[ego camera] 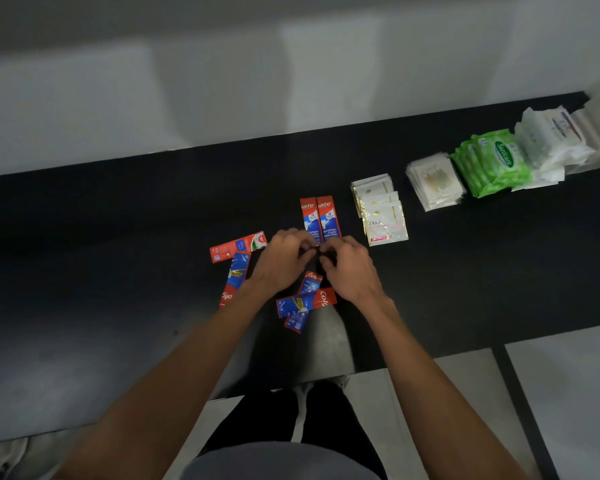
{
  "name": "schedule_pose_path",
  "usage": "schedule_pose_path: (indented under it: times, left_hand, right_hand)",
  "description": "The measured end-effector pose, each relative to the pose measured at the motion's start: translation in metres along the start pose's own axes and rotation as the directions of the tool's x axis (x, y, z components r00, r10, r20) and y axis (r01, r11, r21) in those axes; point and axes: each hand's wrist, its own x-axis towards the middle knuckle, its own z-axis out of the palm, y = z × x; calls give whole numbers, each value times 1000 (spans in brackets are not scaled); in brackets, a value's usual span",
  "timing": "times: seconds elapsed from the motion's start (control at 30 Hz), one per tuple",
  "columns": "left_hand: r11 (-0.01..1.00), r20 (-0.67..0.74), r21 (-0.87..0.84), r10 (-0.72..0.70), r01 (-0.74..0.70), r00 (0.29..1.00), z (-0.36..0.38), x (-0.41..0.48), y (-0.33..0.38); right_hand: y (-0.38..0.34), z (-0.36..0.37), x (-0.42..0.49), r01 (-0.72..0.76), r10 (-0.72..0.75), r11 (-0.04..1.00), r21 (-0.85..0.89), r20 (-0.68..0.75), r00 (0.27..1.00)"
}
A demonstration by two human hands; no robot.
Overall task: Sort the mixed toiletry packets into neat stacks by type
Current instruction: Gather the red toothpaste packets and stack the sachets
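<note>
Dark table (118,237), seen from above. Near the middle of its length, two toothpaste packets (320,218) lie side by side, edges touching, long axes pointing at the far edge. The left hand (281,259) and right hand (349,268) meet at the near ends of this pair, fingers curled. Each hand pinches the packet ends between thumb and fingertips, though the contact itself is partly hidden.

Four loose toothpaste packets lie unsorted around the hands. One packet (238,246) lies crosswise just left of the left hand, and a second packet (235,279) lies slanted towards the near edge, its far end touching the first. Two crossed packets (305,302) overlap between the wrists.

Towards the right end of the table, sorted groups stand in a row that slants to the far right corner: Dove sachets (380,211), fanned; square white packets (434,181); green wipe packs (492,162); white wrapped packs (548,143), loosely piled.
</note>
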Motion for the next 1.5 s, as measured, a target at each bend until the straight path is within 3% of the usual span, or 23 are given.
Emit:
schedule_pose_path:
  times: [0.17,0.33,0.5,0.7,0.87,1.03,1.17,1.27,1.37,1.5]
  left_hand:
    - [995,159,-30,-90,95,983,9,-56,-1]
    - [991,191,-5,-131,134,973,20,-83,-4]
    - [985,180,-17,-164,170,970,21,-87,-1]
    - [960,191,-131,-219,246,957,22,-83,-5]
    - [771,161,-514,-345,377,925,10,-71,2]
    - [637,166,-663,-388,394,906,-1,-43,14]
    - [610,162,-705,-359,362,919,-5,-21,16]
    - [730,82,-604,-341,319,936,-13,-7,13]
    - [904,-46,-304,-329,301,943,-22,4,-7]
    - [946,-110,63,-311,319,944,-36,4,-40]
  right_hand:
    - [9,11,-42,-83,90,993,-79,84,992]
    - [15,26,-61,-121,132,988,-91,125,983]
    - [15,33,-66,-121,121,993,-11,40,992]
    - [8,38,-73,-198,241,945,260,-144,960]
    - [-4,36,-72,-251,323,850,464,-80,943]
    - [-9,31,-48,-234,354,778,583,-99,930]
    - [-9,22,-18,-267,372,756,597,-56,927]
    - [-11,15,4,-285,378,746,601,-30,925]
    - [-14,7,26,-278,362,807,521,-64,930]
    - [-19,5,53,-280,340,866,414,-78,937]
